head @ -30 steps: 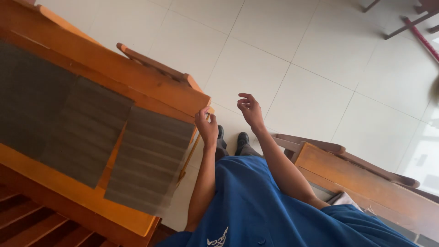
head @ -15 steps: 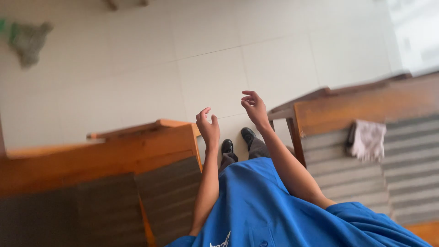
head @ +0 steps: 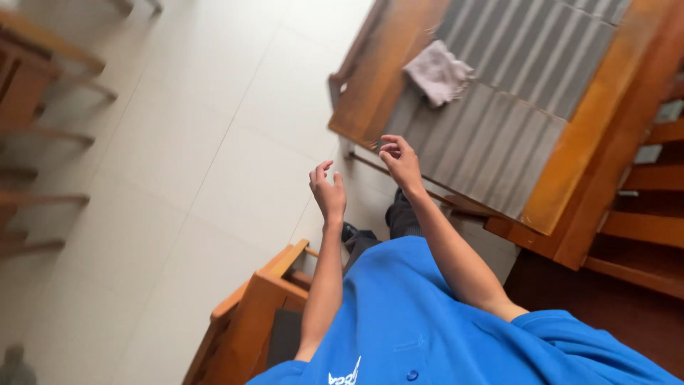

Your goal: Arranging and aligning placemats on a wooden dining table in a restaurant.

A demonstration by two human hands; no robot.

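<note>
here both hands are raised in front of the person's blue shirt (head: 427, 321) and hold nothing. the left hand (head: 328, 192) hangs over the pale tiled floor (head: 214, 142), its fingers loosely curled and apart, palm turned inward. the right hand (head: 400, 160) is a little higher and further forward, fingers bent with the tips drawn toward the thumb but closed on nothing; it hovers just beside the near corner of a wooden bench (head: 570, 178), whose seat is a grey ribbed cushion (head: 499, 135) framed in orange-brown wood. a crumpled pale cloth (head: 438, 71) lies on that cushion near the bench's left edge, well apart from the right hand. below the left forearm stands the corner of another wooden piece (head: 249, 306) with a dark seat pad. dark shoes (head: 354, 232) show on the floor between the forearms, and blurred wooden chair frames (head: 35, 107) line the floor's far left edge.
</note>
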